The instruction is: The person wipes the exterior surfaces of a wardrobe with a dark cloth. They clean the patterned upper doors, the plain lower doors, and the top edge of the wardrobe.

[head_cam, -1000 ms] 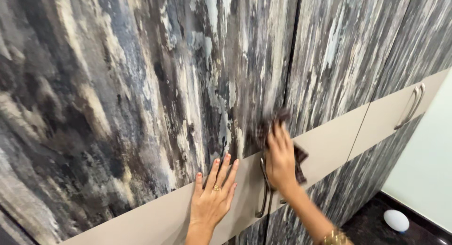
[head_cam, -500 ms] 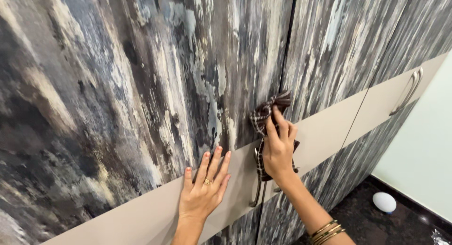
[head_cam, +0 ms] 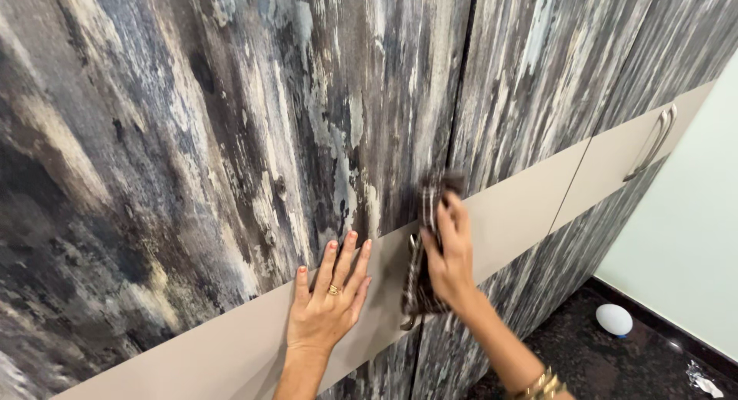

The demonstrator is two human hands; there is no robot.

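1. Cloth: a dark checked rag, brown and black with thin pale lines, bunched and crumpled, its shape a little blurred. It hangs in a narrow strip from the upper fold near the fingertips to a loose tail below the palm.
2. It is pressed against the wardrobe door, right over the seam between two doors, where the pale beige band crosses the dark streaked surface.
3. The right hand is curled around the cloth, fingers bent over its top and thumb side against the door, gripping it firmly. Gold bangles sit on that wrist.
4. The left hand lies flat and open on the beige band, fingers spread and pointing upward, holding nothing. A gold ring shows on one finger, and the nails are painted red.
5. The two hands are near each other, with the cloth between them; the left hand does not touch the cloth.
6. The doors carry a rough wood-grain pattern in grey, black, blue and cream.
7. A metal handle is mounted on the beige band of a further door to the right, well apart from the hands.
8. Low at the right, a small white rounded object rests on the dark speckled floor, beside a pale green wall.
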